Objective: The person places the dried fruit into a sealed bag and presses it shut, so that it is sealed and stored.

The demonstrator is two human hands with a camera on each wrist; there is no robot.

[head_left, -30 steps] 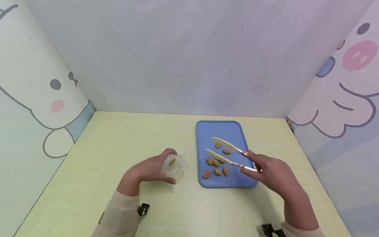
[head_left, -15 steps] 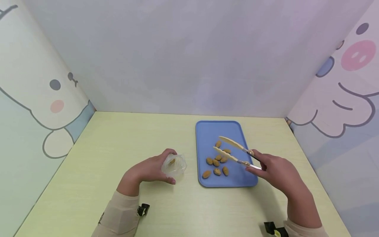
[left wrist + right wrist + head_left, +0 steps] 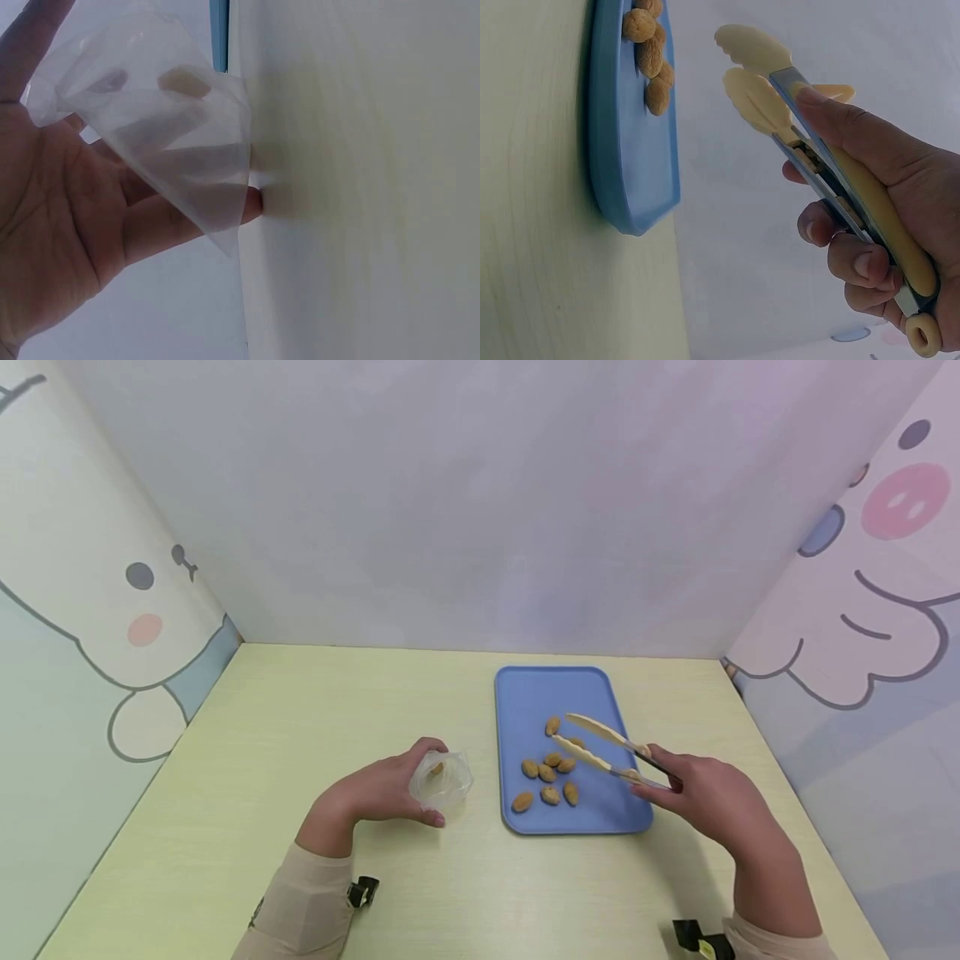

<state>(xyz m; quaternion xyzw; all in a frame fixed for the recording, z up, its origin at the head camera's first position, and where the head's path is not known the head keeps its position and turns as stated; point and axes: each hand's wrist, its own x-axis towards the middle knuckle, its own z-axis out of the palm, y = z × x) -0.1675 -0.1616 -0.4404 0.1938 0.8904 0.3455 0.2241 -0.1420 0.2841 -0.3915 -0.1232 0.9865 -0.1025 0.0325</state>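
My left hand (image 3: 378, 789) curves round a clear plastic bag (image 3: 453, 783), fingers on its far side and thumb on its near side. A tan nut (image 3: 184, 82) shows through the film in the left wrist view. To the right lies a blue tray (image 3: 607, 820) with several brown oval nuts (image 3: 550, 795) on it. Above the tray, my right hand (image 3: 716, 797) grips a pair of tongs (image 3: 581, 753) with cream scalloped tips and metal arms. The tips stand apart with nothing between them, as the right wrist view (image 3: 757, 101) also shows.
The pale wooden table (image 3: 322, 710) carries the tray near its right side. A grey-white wall (image 3: 480, 527) rises at the back edge, and side panels with cartoon animals (image 3: 900, 602) flank the table.
The right hand has drawn the tongs to the right, away from the middle of the nuts. The left hand and the bag have stayed in place.
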